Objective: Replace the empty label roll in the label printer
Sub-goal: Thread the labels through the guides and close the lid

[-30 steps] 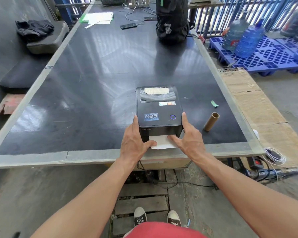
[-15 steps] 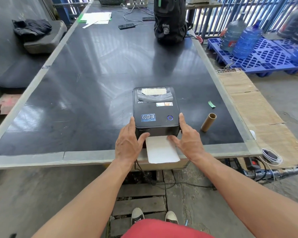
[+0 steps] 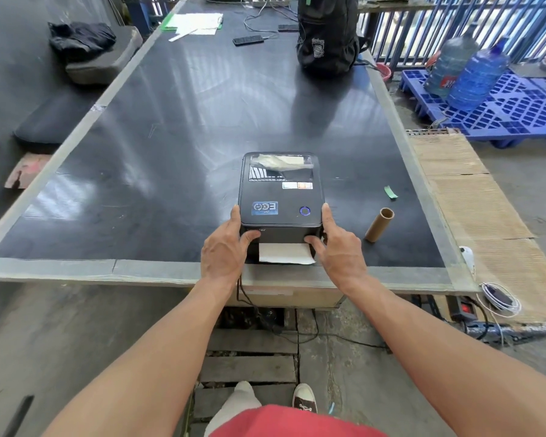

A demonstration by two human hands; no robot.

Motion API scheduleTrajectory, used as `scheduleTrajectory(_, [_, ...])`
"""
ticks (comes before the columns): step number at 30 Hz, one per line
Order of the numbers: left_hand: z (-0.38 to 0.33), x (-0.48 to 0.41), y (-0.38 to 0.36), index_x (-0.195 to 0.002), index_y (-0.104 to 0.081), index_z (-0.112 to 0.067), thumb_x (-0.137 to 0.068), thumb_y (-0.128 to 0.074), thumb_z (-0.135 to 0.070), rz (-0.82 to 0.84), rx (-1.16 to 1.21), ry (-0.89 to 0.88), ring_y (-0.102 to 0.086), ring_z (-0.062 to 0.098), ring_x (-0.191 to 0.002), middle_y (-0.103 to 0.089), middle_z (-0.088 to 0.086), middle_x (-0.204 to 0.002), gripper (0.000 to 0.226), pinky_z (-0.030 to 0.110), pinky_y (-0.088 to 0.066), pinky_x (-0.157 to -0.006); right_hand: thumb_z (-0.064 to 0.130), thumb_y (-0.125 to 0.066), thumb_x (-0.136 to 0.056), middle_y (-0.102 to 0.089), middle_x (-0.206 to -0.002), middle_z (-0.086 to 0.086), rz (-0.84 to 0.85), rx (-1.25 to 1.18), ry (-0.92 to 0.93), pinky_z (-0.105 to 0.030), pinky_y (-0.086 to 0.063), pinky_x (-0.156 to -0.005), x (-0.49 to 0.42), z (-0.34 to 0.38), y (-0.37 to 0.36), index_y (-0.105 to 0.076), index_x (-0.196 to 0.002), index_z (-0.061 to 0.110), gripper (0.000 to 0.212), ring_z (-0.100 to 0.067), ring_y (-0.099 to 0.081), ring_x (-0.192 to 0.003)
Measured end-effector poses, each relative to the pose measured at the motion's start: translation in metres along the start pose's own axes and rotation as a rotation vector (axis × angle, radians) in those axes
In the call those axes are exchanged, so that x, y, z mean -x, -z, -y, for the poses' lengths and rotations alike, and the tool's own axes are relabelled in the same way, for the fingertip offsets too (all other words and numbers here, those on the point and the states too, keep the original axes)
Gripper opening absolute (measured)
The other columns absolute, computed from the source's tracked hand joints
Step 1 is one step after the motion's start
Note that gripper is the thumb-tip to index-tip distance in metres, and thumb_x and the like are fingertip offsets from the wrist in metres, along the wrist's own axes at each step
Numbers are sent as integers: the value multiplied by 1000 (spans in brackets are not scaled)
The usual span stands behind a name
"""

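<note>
Both hands (image 3: 281,257) grip the closed black label printer (image 3: 280,197).

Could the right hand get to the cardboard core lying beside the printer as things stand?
Probably yes. The cardboard core lies in the open on the table just right of the right hand, with nothing between them. That hand would first have to let go of the printer.

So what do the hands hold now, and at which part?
Both hold the printer at its front corners: left hand on the left side, right hand on the right, thumbs on the front above the label.
</note>
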State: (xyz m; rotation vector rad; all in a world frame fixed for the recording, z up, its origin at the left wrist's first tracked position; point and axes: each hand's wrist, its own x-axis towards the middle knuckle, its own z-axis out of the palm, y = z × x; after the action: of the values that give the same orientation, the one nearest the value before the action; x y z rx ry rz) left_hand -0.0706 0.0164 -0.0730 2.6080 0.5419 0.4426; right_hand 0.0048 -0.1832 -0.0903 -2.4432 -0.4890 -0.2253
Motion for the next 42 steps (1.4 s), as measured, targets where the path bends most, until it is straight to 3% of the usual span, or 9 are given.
scheduleTrajectory(5, [3, 0, 1, -145, -43, -6, -87, -66, -42, -2, 9, -26, -63, 34, -80, -67, 13, -89, 72, 45, -50, -74, 19, -77, -84, -71, -79, -14, -56, -24, -10, -35, -40, -61, 2, -1, -5, -41, -147, 5, 74, -39, -66, -72])
scheduleTrajectory(11, [8, -4, 2, -143, -46, -8, -86, -66, -46, -9, 22, -53, -63, 34, -74, -66, 10, -83, 72, 46, -52, -68, 25, -76, -85, -69, -72, -11, -65, -5, -37, -41, -50, -64, 2, -2, -7, -39, -150, 10, 75, -39, -65, -67])
scheduleTrajectory(19, [12, -6, 3, -145, -43, -13, -87, -57, -57, -3, -4, -56, -63, 31, -78, -65, 6, -85, 74, 44, -51, -70, 51, -70, -85, -61, -64, 0, -75, -21, -126, -37, -50, -69, 1, -3, -9, -41, -149, 24, 75, -32, -65, -68])
scheduleTrajectory(28, [13, -7, -1, -141, -49, -15, -84, -57, -60, -41, 38, -36, -63, 28, -72, -65, 3, -80, 74, 40, -50, -66, 55, -67, -85, -65, -58, -5, -100, -16, -141, -41, -52, -72, 3, -2, -10, -40, -149, 26, 76, -32, -64, -65])
scheduleTrajectory(38, [13, -5, -1, -142, -47, -14, -85, -50, -63, -43, 18, -40, -59, 24, -68, -62, 1, -75, 76, 38, -47, -66, 55, -66, -86, -39, -46, 12, -75, 6, -154, -38, -47, -66, 4, -1, -7, -39, -150, 27, 75, -30, -60, -61])
scheduleTrajectory(42, [12, -6, -1, -144, -45, -14, -85, -49, -63, -38, 9, -35, -60, 25, -72, -65, 3, -78, 76, 36, -44, -68, 55, -66, -86, -36, -44, 14, -84, 11, -144, -36, -44, -64, 3, -2, -8, -40, -150, 26, 75, -24, -50, -55])
